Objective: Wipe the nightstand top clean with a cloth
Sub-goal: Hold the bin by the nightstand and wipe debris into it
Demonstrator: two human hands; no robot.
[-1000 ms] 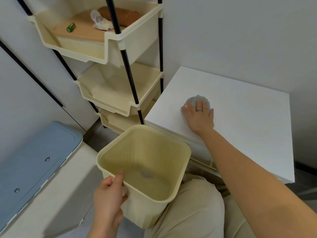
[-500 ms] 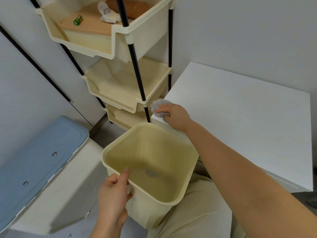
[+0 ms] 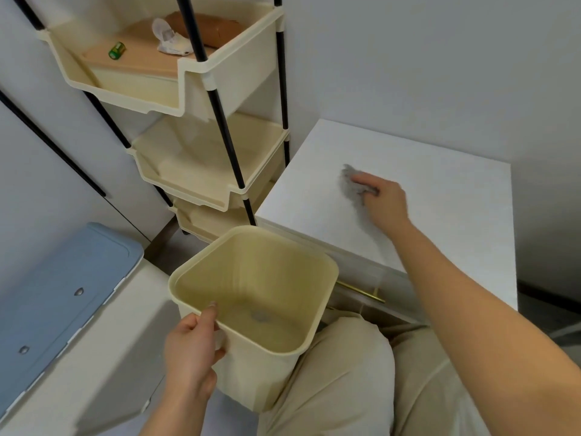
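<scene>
Cloth [image 3: 350, 184]: small, grey, bunched; pressed onto the nightstand top, left of its middle and away from every edge.
Nightstand top [image 3: 446, 215]: white, bare to the right and far side of the cloth; too smooth and pale here to make out dust or marks.
Right hand [image 3: 383, 199]: grasping the cloth, fingers curled over it and bearing down; motion-blurred, so exact finger placement unreadable.
Step in hand: probably a wiping stroke across the top.
Doing it well: spread the cloth flatter under the fingers rather than balled up; press evenly; overlap each pass; start along the far wall edge and the right side, then draw everything toward the near left corner.
Bin [image 3: 328, 272]: cream, square, open, held near that near left corner, below the level of the top; contact with the nightstand not discernible.
Left hand [image 3: 191, 350]: pinching the bin's near rim, thumb inside, fingers on the outer wall.
Bin advice: bring the rim tight under the edge before the last sweep.
Risk: dust falling past the bin onto the lap.
Shelf rack [image 3: 201, 184]: cream tiers, left of the nightstand.
</scene>
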